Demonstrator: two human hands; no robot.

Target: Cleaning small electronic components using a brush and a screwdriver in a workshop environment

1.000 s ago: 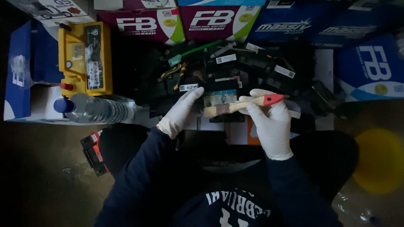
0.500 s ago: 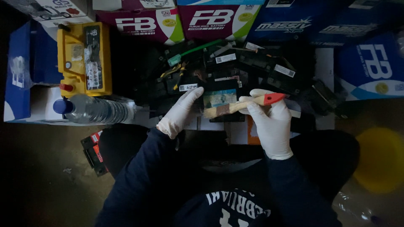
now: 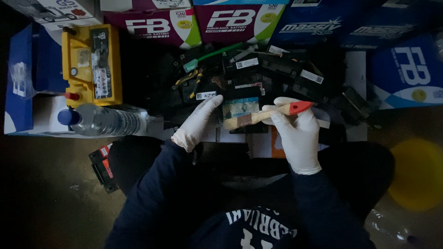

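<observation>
The white-gloved right hand (image 3: 299, 136) grips a wooden paintbrush with a red handle tip (image 3: 265, 115), its bristles resting on a small black battery with a pale label (image 3: 241, 108). The white-gloved left hand (image 3: 197, 123) lies with loose fingers against that battery's left side.

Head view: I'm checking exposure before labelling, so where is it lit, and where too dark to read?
Head view: light falls on the gloved left hand, right hand, paintbrush and yellow battery; corners vignette to near black; the black batteries blend together, and the floor is murky.
</observation>
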